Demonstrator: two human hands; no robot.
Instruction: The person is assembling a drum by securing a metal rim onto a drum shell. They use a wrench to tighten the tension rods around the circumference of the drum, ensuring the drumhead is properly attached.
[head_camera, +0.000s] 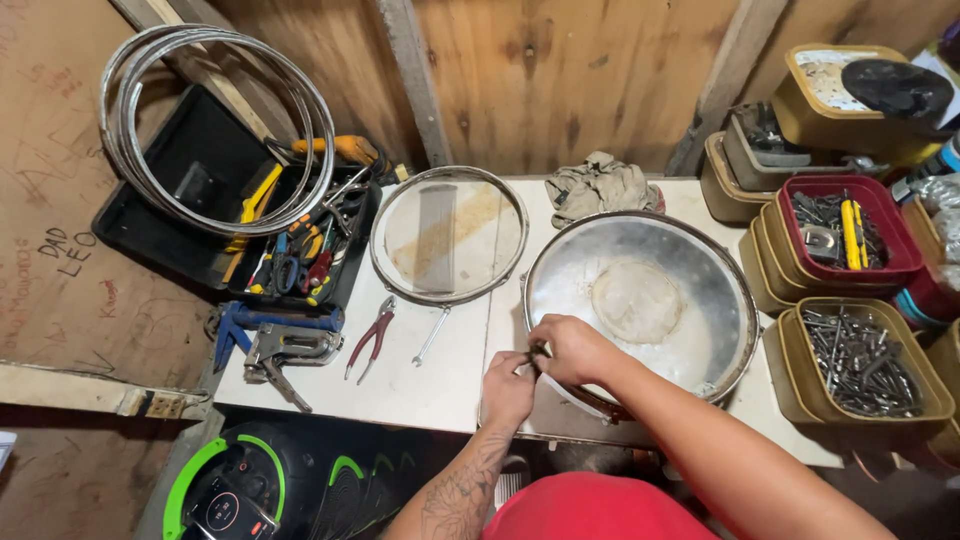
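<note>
A round drum (640, 300) with a shiny translucent head and metal rim lies flat on the white table (440, 375). My right hand (572, 347) rests on the drum's near-left rim, fingers curled around a small part there. My left hand (508, 388) is just below it at the rim's edge, fingers pinched on the same spot. What sits between the fingers is hidden. A second drum head in a metal hoop (448, 235) lies to the left on the table.
Red-handled pliers (370, 337), a wrench (431, 335) and a staple gun (285, 350) lie on the table's left. An open black toolbox (300, 250) and metal hoops (215, 125) stand beyond. Tubs of screws (860, 365) line the right. A rag (598, 185) lies at the back.
</note>
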